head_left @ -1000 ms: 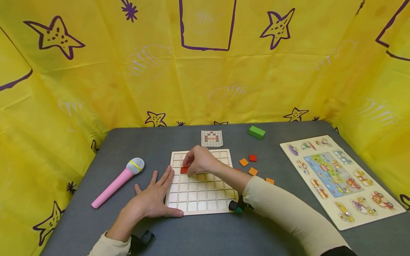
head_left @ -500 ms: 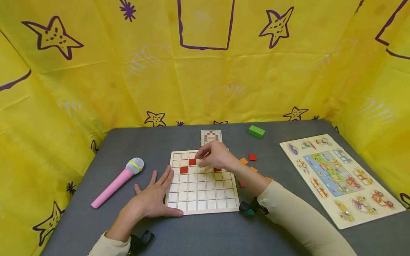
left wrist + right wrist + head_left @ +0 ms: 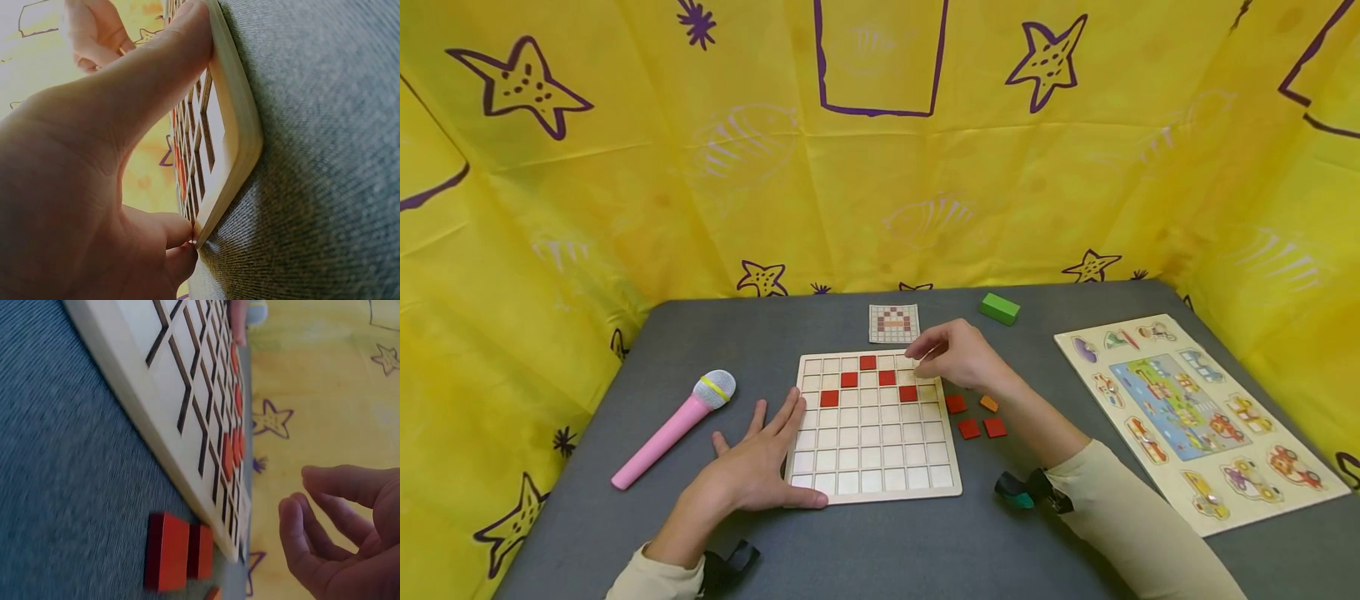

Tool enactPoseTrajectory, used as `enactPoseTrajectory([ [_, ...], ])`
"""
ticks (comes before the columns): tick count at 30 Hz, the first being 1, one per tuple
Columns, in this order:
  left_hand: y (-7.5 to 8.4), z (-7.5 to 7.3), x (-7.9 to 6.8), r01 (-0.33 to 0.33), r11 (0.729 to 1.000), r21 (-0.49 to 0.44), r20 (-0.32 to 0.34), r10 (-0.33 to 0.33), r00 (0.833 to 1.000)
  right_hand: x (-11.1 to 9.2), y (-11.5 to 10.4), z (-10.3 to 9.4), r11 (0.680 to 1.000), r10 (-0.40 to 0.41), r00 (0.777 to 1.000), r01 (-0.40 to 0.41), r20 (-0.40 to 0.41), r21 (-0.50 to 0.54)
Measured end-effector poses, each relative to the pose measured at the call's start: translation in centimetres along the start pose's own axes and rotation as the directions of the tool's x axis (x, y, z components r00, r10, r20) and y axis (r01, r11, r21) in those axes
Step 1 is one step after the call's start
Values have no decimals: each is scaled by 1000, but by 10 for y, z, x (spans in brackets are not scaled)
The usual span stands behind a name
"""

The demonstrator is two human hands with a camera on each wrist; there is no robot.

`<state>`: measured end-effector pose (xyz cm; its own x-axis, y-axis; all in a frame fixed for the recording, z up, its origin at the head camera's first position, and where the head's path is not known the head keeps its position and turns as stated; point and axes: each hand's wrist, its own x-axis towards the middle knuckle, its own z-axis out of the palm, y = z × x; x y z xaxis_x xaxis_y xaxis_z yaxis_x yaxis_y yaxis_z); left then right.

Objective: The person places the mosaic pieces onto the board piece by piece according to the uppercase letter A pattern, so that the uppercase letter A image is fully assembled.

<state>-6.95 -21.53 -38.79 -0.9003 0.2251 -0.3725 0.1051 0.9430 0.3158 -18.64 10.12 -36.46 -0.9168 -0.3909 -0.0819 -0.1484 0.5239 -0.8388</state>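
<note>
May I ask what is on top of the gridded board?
Five red tiles show on the board; the left hand rests on its rim, so whatever it covers there cannot be seen.

Two hands: one left hand [image 3: 763, 467], one right hand [image 3: 958, 354]. One grid [image 3: 880, 498] under the left hand's fingertips. Eight red tiles [image 3: 848, 380] in sight: five in the grid, left of the right hand's fingertips, and three on the table [image 3: 887, 558], on the near side of the right hand. One orange tile [image 3: 988, 403] beside those three. One card [image 3: 893, 324] and one green block [image 3: 999, 309] beyond the right hand. One puzzle [image 3: 1195, 417] right of it. One microphone [image 3: 677, 425] left of the left hand
</note>
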Motion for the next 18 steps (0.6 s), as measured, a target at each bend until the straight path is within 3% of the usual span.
enactPoseTrajectory([
  [8, 0, 0, 0, -2, 1000, -6, 7, 2, 1000, -9, 24, -25, 996, 93, 991, -93, -93, 1],
  [18, 0, 0, 0, -2, 1000, -7, 3, 2, 1000, -15, 56, -50, 990, 117, 981, -128, -152, -63],
])
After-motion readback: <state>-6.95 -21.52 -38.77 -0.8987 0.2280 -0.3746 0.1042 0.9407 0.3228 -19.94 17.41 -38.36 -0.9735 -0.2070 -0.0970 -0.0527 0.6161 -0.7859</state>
